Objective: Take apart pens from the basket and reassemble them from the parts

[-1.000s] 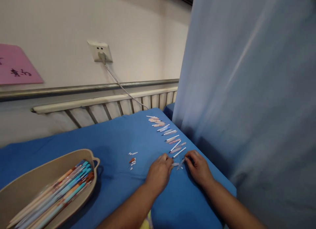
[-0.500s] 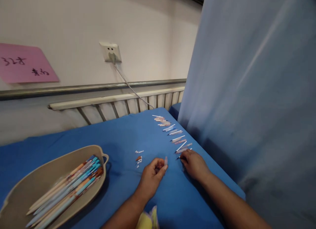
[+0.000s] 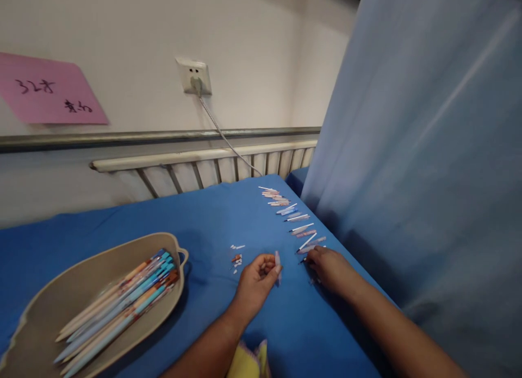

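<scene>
L hand (image 3: pixel 258 281), lower centre of frame, has a clear tube (image 3: pixel 278 258) pinched nr-upright btw thumb & fingers; small hold, so it could prob. slip & roll on the blue sheet (image 3: pixel 212 220). R hand (image 3: pixel 332 268), right of centre, is bent low by a dark-tipped refill (image 3: pixel 302 260); can't tell if fingertips grip it or just touch. Main risk: knuckles nudging the row of pen parts (image 3: pixel 290 210) just beyond, mixing sets. Tiny white bits (image 3: pixel 238 262), mid-frame, might scatter if L hand swings back.
</scene>
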`<state>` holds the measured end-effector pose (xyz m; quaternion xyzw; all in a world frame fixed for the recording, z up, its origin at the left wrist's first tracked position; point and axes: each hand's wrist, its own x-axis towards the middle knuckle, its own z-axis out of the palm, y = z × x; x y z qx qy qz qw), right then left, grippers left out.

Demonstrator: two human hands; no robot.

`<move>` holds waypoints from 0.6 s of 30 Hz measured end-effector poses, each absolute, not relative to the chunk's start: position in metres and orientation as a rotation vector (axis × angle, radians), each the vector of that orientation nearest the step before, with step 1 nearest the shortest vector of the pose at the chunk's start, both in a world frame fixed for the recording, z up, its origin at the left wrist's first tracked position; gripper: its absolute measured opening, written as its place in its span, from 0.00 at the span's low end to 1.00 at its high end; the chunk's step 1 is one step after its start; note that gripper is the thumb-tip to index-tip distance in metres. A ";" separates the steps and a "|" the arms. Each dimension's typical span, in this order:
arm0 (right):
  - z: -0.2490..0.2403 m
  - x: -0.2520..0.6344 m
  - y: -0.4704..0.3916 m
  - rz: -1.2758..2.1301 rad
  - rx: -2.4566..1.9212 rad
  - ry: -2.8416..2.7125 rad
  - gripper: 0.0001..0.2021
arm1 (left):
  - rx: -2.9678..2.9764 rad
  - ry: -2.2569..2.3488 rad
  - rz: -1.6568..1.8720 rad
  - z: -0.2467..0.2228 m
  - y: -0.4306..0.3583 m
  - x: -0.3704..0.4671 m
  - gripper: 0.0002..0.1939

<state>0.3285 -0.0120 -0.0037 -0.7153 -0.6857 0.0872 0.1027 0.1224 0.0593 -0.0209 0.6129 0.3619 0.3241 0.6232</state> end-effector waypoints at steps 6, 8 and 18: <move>0.003 0.322 -0.011 0.129 -2.104 -2.034 0.08 | 1.301 0.843 0.742 -0.011 0.064 0.122 0.18; 0.006 0.312 -0.013 0.164 -2.059 -1.886 0.08 | 1.264 0.846 0.764 -0.009 0.066 0.121 0.19; 0.000 0.310 0.005 0.597 -1.391 -0.762 0.13 | 1.318 0.819 0.761 -0.006 0.065 0.120 0.16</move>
